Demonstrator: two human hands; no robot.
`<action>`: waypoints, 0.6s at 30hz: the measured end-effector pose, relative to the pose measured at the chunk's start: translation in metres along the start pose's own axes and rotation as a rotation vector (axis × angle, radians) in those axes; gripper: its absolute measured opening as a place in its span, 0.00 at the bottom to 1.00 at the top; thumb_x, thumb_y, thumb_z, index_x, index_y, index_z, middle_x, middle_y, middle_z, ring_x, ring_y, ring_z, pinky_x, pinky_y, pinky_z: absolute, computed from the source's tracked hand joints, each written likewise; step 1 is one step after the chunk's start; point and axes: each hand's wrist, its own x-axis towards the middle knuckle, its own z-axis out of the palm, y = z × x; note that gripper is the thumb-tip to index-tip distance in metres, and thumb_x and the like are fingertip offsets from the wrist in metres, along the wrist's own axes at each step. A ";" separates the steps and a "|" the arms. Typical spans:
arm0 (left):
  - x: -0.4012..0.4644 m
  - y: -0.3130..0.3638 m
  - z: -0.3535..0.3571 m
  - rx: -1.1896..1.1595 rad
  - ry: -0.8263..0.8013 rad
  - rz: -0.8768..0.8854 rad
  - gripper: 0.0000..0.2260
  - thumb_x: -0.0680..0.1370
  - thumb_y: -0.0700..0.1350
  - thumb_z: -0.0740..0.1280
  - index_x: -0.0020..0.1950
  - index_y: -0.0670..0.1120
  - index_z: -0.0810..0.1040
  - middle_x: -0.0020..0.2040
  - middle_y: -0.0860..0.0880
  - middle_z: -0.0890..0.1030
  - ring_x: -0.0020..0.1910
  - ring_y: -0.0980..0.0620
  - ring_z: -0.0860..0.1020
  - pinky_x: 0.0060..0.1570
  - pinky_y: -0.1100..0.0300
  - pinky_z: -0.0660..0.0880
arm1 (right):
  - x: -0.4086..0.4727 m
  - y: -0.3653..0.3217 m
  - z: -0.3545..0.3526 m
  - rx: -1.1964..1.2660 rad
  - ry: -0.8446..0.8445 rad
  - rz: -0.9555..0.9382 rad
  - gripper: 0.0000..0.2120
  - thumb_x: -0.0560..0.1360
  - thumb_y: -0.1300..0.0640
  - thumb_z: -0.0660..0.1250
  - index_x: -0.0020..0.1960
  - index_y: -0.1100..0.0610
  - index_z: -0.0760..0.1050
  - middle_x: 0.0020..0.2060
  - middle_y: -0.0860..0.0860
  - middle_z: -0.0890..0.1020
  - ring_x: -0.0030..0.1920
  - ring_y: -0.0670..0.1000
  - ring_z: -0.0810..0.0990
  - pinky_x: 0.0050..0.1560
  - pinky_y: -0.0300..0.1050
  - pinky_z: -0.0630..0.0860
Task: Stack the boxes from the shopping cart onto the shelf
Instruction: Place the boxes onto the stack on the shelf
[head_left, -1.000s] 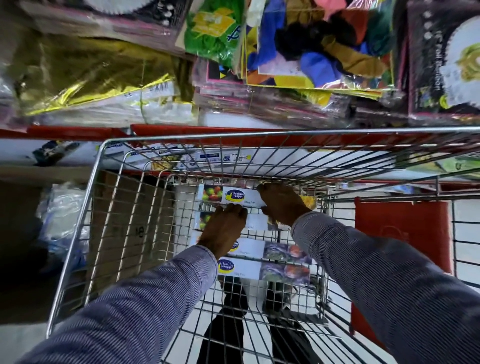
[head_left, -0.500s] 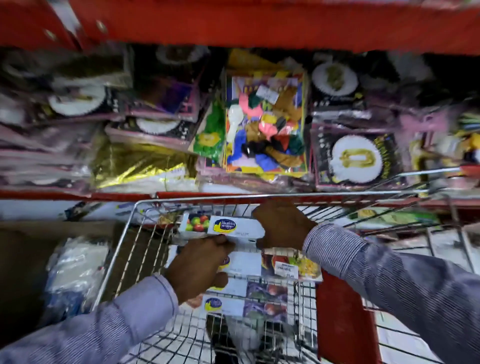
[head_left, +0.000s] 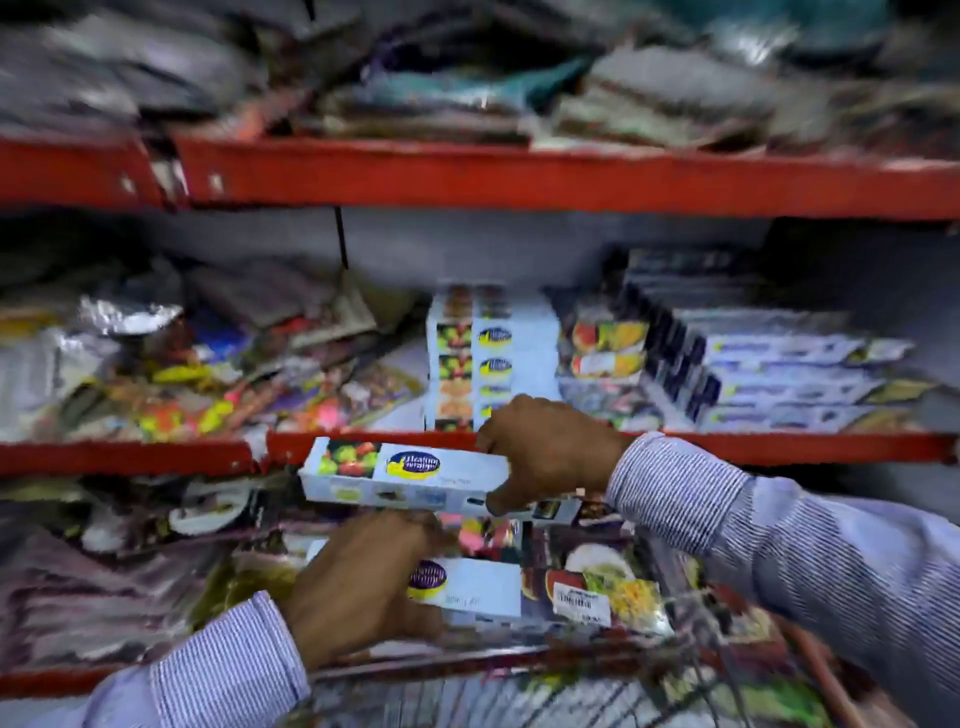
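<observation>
My right hand (head_left: 545, 452) grips the right end of a long white box (head_left: 395, 470) printed with fruit pictures and a blue-and-yellow logo, held level in front of the red shelf edge (head_left: 779, 447). My left hand (head_left: 358, 587) grips a second box of the same kind (head_left: 478, 584), lower and nearer to me. On the shelf behind stands a stack of several matching boxes (head_left: 488, 364), just above my right hand. Only a blurred bit of the shopping cart's wire rim (head_left: 691, 613) shows at the lower right.
Colourful packets (head_left: 208, 395) crowd the shelf left of the stack. Long blue-and-white boxes (head_left: 779, 379) lie stacked to its right. Another red shelf (head_left: 519, 176) with packets runs above. More packets (head_left: 130, 571) fill the shelf below.
Both hands have lifted a box each out of the cart and up toward the shelf. My view has swung up from the cart to the shelves.
</observation>
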 end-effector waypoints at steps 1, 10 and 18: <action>0.007 -0.001 -0.007 0.008 0.016 -0.001 0.31 0.59 0.67 0.68 0.59 0.58 0.78 0.57 0.57 0.83 0.56 0.53 0.80 0.48 0.56 0.78 | -0.001 0.005 -0.011 -0.009 0.002 0.012 0.20 0.62 0.42 0.75 0.49 0.52 0.81 0.45 0.52 0.84 0.45 0.54 0.79 0.38 0.44 0.71; 0.075 0.008 -0.066 0.018 0.116 -0.012 0.30 0.61 0.64 0.72 0.61 0.57 0.78 0.58 0.54 0.82 0.57 0.52 0.78 0.54 0.57 0.74 | 0.019 0.088 -0.055 -0.026 0.022 0.150 0.19 0.68 0.49 0.75 0.55 0.57 0.78 0.53 0.56 0.82 0.54 0.58 0.79 0.44 0.42 0.67; 0.102 0.008 -0.059 -0.039 0.101 -0.028 0.28 0.64 0.58 0.76 0.62 0.54 0.79 0.58 0.54 0.82 0.56 0.50 0.78 0.53 0.55 0.76 | 0.066 0.138 -0.021 0.022 -0.017 0.265 0.30 0.72 0.53 0.73 0.71 0.56 0.68 0.69 0.57 0.70 0.68 0.58 0.70 0.67 0.47 0.69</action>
